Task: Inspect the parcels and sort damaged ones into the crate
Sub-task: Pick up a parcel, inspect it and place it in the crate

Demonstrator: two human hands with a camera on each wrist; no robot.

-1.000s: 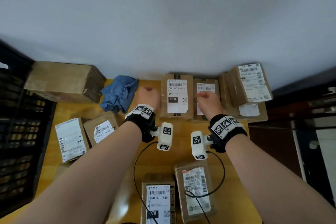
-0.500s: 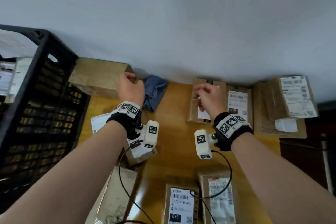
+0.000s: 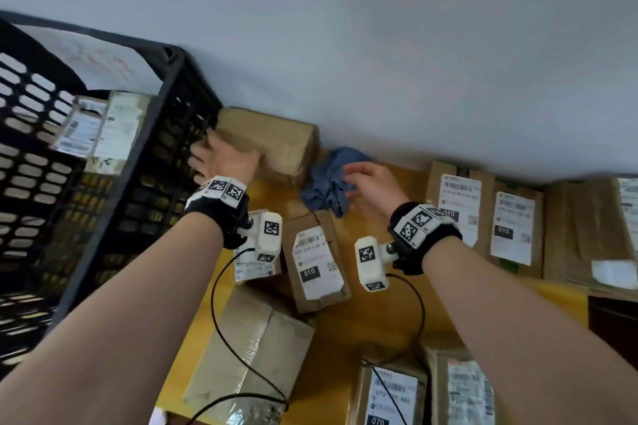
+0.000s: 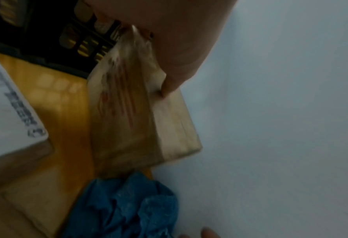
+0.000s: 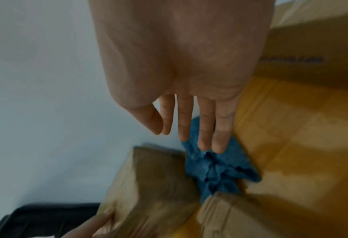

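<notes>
A large plain brown parcel (image 3: 276, 141) lies against the back wall, right beside the black lattice crate (image 3: 165, 134). My left hand (image 3: 221, 159) grips its left end: in the left wrist view the thumb (image 4: 169, 80) presses on the parcel (image 4: 138, 120) and the fingers wrap the end next to the crate (image 4: 47, 40). My right hand (image 3: 366, 179) hovers above the blue cloth (image 3: 328, 186), holding nothing; the right wrist view shows its fingers (image 5: 203, 128) straight. The crate holds labelled parcels (image 3: 96, 128).
A torn-looking labelled "010" parcel (image 3: 316, 262) and a big taped box (image 3: 252, 355) sit below my hands. More labelled parcels (image 3: 514, 228) line the right side of the yellow table (image 3: 379, 321), with two others at the front (image 3: 390, 393). The wall stands close behind.
The view swung left toward the crate. My left hand went from the middle parcels to the big brown parcel's left end. My right hand left the labelled parcels and opened over the cloth.
</notes>
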